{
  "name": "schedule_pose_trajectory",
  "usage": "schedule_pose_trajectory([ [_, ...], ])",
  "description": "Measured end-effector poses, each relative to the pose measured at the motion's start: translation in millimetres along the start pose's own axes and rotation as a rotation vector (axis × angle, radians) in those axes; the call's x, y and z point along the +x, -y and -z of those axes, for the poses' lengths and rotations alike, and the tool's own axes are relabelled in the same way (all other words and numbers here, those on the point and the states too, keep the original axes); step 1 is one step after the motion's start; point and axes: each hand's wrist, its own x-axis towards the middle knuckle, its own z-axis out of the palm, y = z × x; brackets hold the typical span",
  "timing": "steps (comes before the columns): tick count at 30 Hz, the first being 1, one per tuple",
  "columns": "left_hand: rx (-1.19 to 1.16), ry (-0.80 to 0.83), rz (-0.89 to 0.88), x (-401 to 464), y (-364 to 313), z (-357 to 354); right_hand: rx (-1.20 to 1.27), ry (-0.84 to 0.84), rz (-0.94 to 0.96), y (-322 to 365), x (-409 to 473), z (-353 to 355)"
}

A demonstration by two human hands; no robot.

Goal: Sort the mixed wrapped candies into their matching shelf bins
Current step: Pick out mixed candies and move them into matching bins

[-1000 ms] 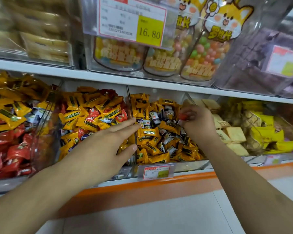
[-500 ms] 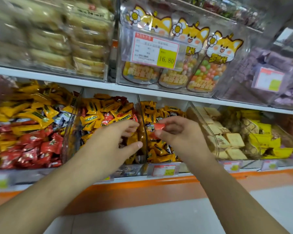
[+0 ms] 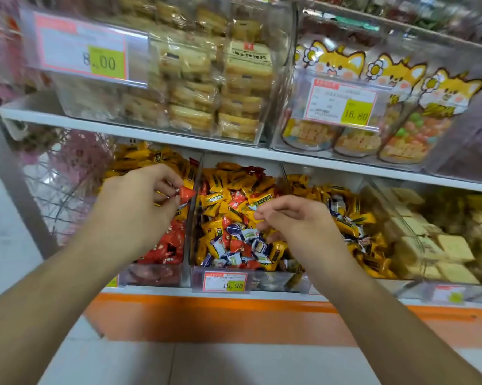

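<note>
Candy in play: the left hand (image 3: 139, 201) pinches a red candy (image 3: 186, 193) in its fingers, over the left bin (image 3: 151, 273) where red wrappers gather, probably its match. The right hand (image 3: 295, 223), fingers loosely curled and empty, hovers above the mixed middle bin (image 3: 273, 280).

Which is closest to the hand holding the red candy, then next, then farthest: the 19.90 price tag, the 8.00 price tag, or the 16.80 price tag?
From the left hand, which pinches the red candy:
1. 19.90 price tag, below and to its right, on the bin front.
2. 8.00 price tag, above it on the upper shelf; nearly level with the first.
3. 16.80 price tag, far upper right.
</note>
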Motion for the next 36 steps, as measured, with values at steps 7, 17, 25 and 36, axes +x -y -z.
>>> schedule_pose_trajectory([
  [7,0.160,0.098,-0.137,-0.4,-10.9,-14.3,-0.159,-0.158,0.089,-22.7,17.1,35.3],
  [17,0.062,0.367,-0.465,-8.7,-49.8,-93.3,-0.546,-0.216,0.058,-78.7,39.2,134.1],
  [25,0.086,0.534,-0.445,-16.9,-69.7,-134.6,-0.817,-0.092,-0.064,-85.5,37.5,160.6],
  [36,0.092,0.465,-0.452,-17.6,-72.9,-144.9,-0.891,0.099,-0.022,-94.4,46.5,155.4],
])
